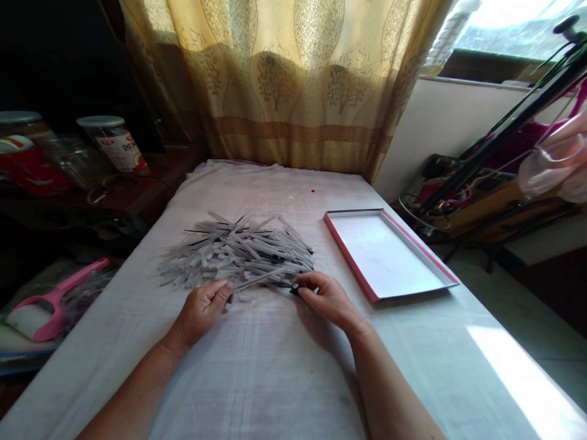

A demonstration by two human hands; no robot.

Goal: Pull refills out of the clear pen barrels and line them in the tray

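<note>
A loose heap of pale, see-through pen barrels (238, 250), some with dark parts, lies on the white-covered table. At its near left edge, my left hand (204, 308) is closed, with thumb and forefinger pinching one end of a clear pen barrel (259, 279) that slants up to the right over the heap. My right hand (328, 299) is at the heap's near right edge, its fingers closed on a small black pen cap (294, 291). The fingertips partly hide both held pieces.
A shallow box lid (351, 260) with red sides and a white inside lies right of the heap. Tiny red and white bits (313, 190) are near the back. Jars (119, 146) and a pink-handled roller (57, 299) stand left; a curtain (284, 91) hangs behind.
</note>
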